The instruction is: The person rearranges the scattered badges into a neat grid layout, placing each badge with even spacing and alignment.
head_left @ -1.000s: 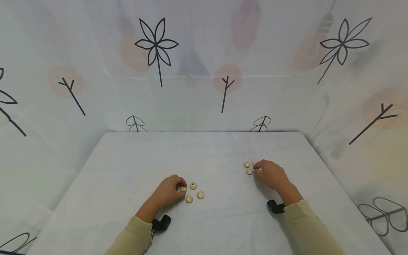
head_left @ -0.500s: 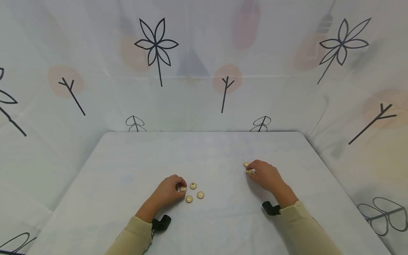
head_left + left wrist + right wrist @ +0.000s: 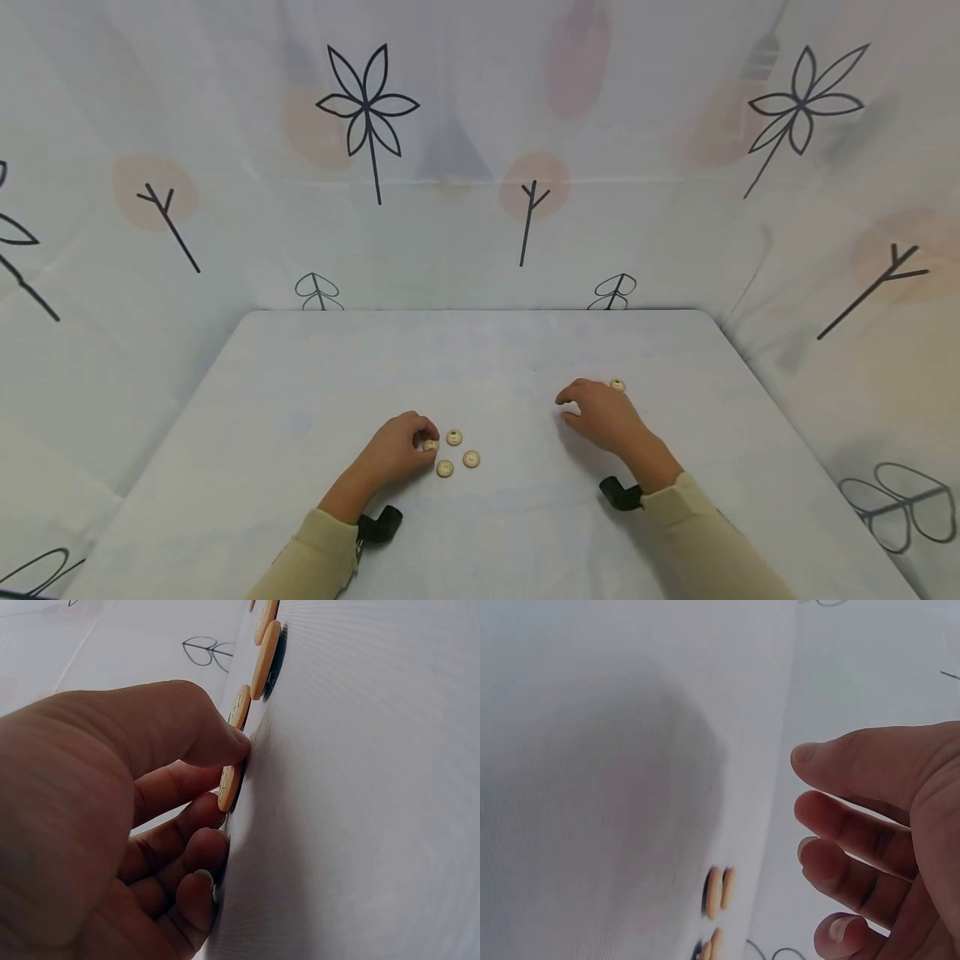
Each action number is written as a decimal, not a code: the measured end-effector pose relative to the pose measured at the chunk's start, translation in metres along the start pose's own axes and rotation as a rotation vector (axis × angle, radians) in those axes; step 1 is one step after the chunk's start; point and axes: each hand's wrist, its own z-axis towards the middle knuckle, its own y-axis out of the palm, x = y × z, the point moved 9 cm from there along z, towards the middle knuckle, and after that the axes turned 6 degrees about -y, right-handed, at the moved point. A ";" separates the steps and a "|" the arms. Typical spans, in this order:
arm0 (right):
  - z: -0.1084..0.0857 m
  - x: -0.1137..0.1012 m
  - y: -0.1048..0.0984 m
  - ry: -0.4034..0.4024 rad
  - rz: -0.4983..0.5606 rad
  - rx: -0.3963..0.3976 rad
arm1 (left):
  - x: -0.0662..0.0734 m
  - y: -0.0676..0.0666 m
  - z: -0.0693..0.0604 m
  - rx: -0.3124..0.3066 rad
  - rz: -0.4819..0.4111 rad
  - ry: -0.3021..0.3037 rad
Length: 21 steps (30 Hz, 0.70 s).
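Thumb and fingers of my left hand (image 3: pixel 393 448) (image 3: pixel 161 817) pinch a round pale wooden button (image 3: pixel 431 445) (image 3: pixel 227 787) on the white table (image 3: pixel 300 375). Just right of it in the head view lie three similar buttons (image 3: pixel 454 437). Farther right, my right hand (image 3: pixel 603 414) (image 3: pixel 877 840) hovers over the table, its thumb and fingers apart with nothing between them. One button (image 3: pixel 617 385) shows just behind that hand in the head view; several buttons (image 3: pixel 714 892) stand in a small group in the right wrist view.
A light cloth (image 3: pixel 450 233) printed with flowers and twigs hangs behind and beside the table. Dark wrist devices (image 3: pixel 381 525) sit at both cuffs, close above the tabletop.
My right hand has moved left across its button group, baring the button at the back right and covering the others in the head view. The left hand looks unmoved.
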 end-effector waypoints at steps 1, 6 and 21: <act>0.001 -0.002 0.001 0.000 0.002 -0.006 | 0.000 0.000 0.000 0.000 0.000 -0.001; 0.003 -0.014 0.006 -0.006 0.015 -0.029 | -0.001 0.000 -0.001 0.002 0.000 -0.005; 0.009 -0.051 0.013 -0.086 0.003 -0.043 | 0.000 -0.001 -0.001 0.009 -0.010 0.017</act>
